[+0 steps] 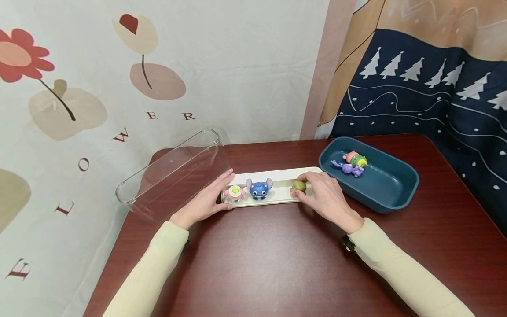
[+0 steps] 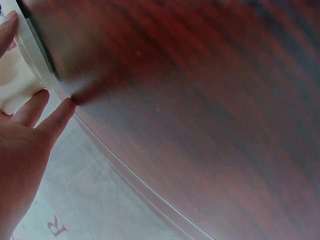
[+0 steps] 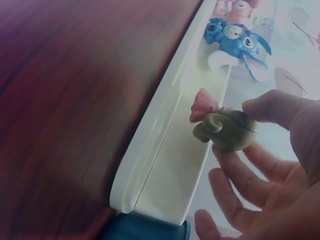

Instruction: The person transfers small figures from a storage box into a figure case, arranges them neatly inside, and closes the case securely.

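A long narrow cream-white tray (image 1: 277, 198) lies on the table before me. In its left part stand a pink figurine (image 1: 235, 193) with a white and green front and a blue big-eared figurine (image 1: 259, 189). My left hand (image 1: 207, 197) touches the tray's left end, fingers extended. With thumb and fingers, my right hand (image 1: 326, 196) pinches an olive-green figurine (image 3: 232, 131) with a pink bow-like part, over the tray's right portion. From the right wrist view, the other fingers of that hand are spread beside the tray.
A dark teal bin (image 1: 390, 176) stands at the right, near the tray's right end. Inside it lie a purple figurine (image 1: 348, 168) and a pink, green and yellow figurine (image 1: 355, 159). A clear plastic cover (image 1: 174, 171) sits at the left, behind my left hand.
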Motion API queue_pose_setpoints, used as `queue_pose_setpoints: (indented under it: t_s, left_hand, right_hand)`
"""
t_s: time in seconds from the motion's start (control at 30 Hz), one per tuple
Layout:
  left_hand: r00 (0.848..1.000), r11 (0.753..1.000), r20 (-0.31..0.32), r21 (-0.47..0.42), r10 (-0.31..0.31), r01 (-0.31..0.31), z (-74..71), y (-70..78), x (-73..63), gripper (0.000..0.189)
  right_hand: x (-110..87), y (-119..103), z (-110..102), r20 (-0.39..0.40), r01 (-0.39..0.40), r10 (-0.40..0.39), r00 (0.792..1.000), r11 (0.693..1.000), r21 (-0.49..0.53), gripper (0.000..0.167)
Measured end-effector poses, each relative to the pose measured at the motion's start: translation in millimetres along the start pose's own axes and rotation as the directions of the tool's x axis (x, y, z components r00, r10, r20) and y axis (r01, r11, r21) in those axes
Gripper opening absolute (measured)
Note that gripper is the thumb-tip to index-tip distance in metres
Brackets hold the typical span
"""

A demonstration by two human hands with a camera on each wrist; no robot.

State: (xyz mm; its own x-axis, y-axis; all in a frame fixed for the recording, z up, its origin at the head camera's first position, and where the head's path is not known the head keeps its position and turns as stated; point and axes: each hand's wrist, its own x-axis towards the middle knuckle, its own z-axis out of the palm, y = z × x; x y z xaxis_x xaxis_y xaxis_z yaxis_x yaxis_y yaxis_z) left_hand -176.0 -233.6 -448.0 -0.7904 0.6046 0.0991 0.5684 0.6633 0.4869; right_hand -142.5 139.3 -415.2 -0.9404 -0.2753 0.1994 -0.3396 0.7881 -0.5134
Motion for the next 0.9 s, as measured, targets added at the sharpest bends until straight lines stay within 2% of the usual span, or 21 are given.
queue_pose_setpoints:
  t_s: [0.27, 0.43, 0.6, 0.9]
  left_hand:
    - [1.0, 1.0, -0.003, 0.001, 0.01, -0.01, 0.8, -1.6, 0.0, 0.096]
    - [1.0, 1.0, -0.003, 0.001, 0.007, -0.007, 0.1, -0.4, -0.3, 0.096]
    - [1.0, 1.0, 0.002, -0.007, -0.004, 0.004, -0.6, 1.3, -0.2, 0.096]
    - [1.0, 1.0, 0.003, -0.012, -0.009, 0.009, -0.2, 1.4, -0.5, 0.096]
  right_hand:
    - [10.4, -2.5, 1.1, 0.075, 0.122, -0.13, 0.989, 0.987, 0.106, 0.035]
    - [16.3, -2.2, 2.6, 0.137, 0.154, -0.173, 0.975, 0.978, 0.143, 0.036]
    - [19.9, -2.2, 5.0, 0.171, 0.168, -0.19, 0.967, 0.977, 0.132, 0.036]
    - [22.0, -0.7, 12.6, 0.18, 0.188, -0.2, 0.963, 0.979, 0.08, 0.037]
